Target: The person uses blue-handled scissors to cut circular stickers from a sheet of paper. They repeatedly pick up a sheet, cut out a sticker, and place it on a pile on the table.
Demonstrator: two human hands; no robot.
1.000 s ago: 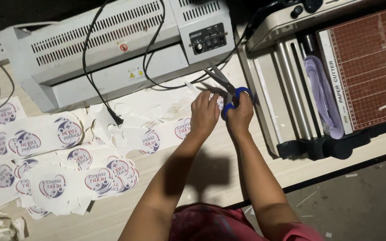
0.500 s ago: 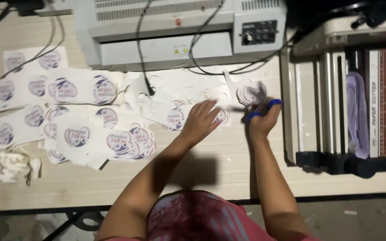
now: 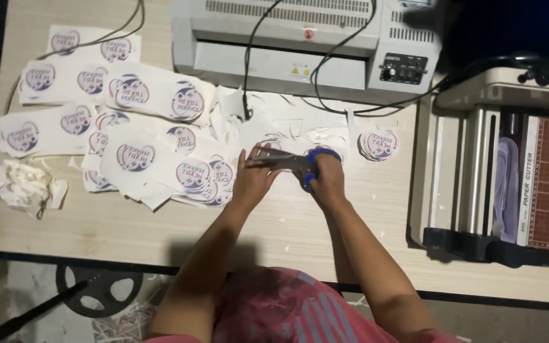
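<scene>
My right hand (image 3: 329, 180) is closed in the blue handles of a pair of scissors (image 3: 287, 162), whose grey blades point left across the desk. Just under the blades, my left hand (image 3: 255, 176) grips the edge of a white printed sheet (image 3: 192, 173) that carries round blue-and-red logos. Right of the hands lies a small stack of cut-out round logo pieces (image 3: 379, 145). White offcuts (image 3: 287, 127) lie on the desk beyond my fingers.
A grey laminator (image 3: 306, 44) with black cables stands at the back. A paper cutter (image 3: 541, 184) with a red grid bed fills the right side. Several more logo sheets (image 3: 65, 108) spread to the left, with crumpled scraps (image 3: 14, 184) at the desk's left edge.
A cut round piece has gone onto the stack at the right. My right hand swung the scissors from pointing away to pointing left, and my left hand took hold of a sheet.
</scene>
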